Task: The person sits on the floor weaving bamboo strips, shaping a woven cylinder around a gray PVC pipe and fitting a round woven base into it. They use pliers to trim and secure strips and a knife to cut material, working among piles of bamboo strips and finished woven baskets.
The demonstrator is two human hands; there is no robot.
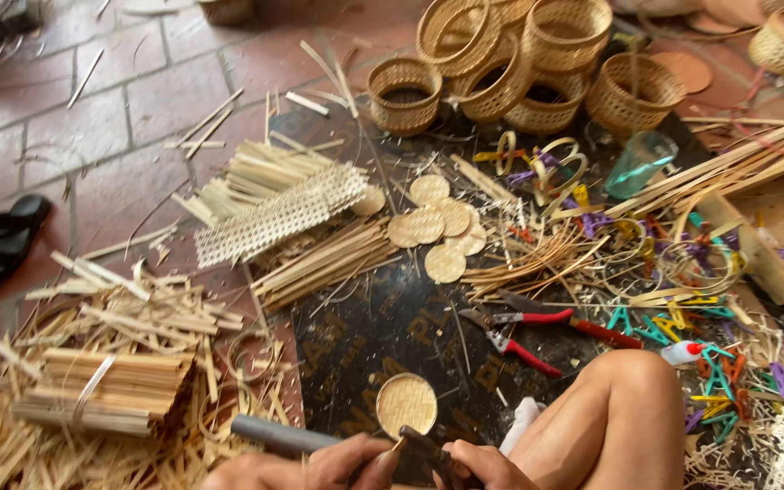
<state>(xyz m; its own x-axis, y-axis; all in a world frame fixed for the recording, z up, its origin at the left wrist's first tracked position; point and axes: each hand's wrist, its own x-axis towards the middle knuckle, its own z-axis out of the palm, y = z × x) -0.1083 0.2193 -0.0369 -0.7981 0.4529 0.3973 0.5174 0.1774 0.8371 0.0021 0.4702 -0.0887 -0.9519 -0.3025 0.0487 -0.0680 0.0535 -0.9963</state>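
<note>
At the bottom edge my left hand (342,465) grips a grey tube-like handle (279,436) that points left. My right hand (483,465) is closed on a dark tool (424,446) whose tip meets the rim of a round woven bamboo disc (406,405). The disc lies on a dark board (383,318) just above both hands. My bare knee (623,399) rises to the right of them.
Several more woven discs (437,227) and a woven mesh strip (279,216) lie mid-board. Red-handled pliers (524,336), coloured clips (710,363), a glue bottle (682,353), a glass (639,163), woven baskets (519,63), bundled bamboo strips (111,386), a black sandal (6,238).
</note>
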